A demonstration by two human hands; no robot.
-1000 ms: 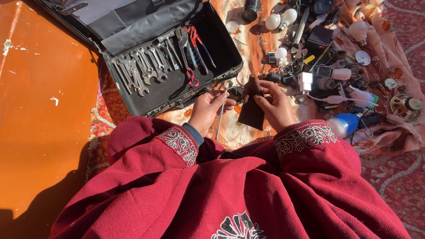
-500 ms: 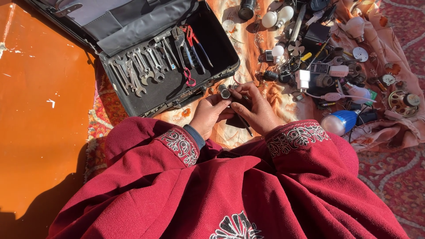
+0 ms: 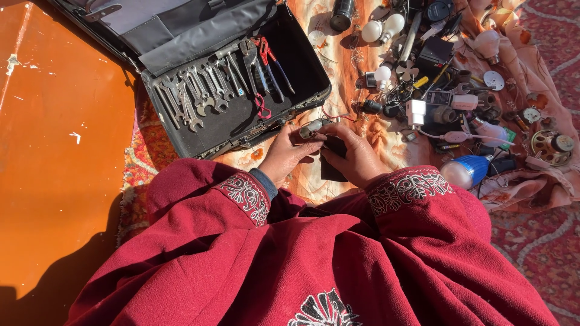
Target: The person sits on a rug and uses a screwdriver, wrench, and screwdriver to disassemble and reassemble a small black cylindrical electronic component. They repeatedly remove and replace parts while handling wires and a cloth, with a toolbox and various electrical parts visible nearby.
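A small grey metal cylindrical part [image 3: 312,128], with thin red wires trailing from it, is pinched between the fingertips of the left hand [image 3: 289,152]. A flat dark rectangular piece [image 3: 331,171] is gripped by the right hand [image 3: 356,156], its lower end showing below the palm. Both hands are closed on their pieces and are held close together, just above the patterned orange cloth [image 3: 356,66] spread over the red carpet [image 3: 544,241]. The cylinder is held at the upper end of the dark piece; whether the two are touching or already joined cannot be told, as the fingers cover the meeting point.

Judged from this, the work is at a middle stage: both pieces are picked up and brought together, but nothing is seen fastened, and no tool is in either hand. The wires hang loose, so whatever connection belongs to them appears unfinished.

The open black tool case [image 3: 302,66] lies at the cloth's left edge, just beyond the left hand. Its row of steel spanners [image 3: 193,90] sits in its loops, and the red-handled pliers [image 3: 266,57] are stowed beside them, apparently untouched. Toward the cloth's right edge a heap of spare parts is spread: white light bulbs [image 3: 380,30], a blue-based bulb [image 3: 470,170], a small white plug adapter [image 3: 415,112] and a round loudspeaker [image 3: 553,145], all well apart from the hands.
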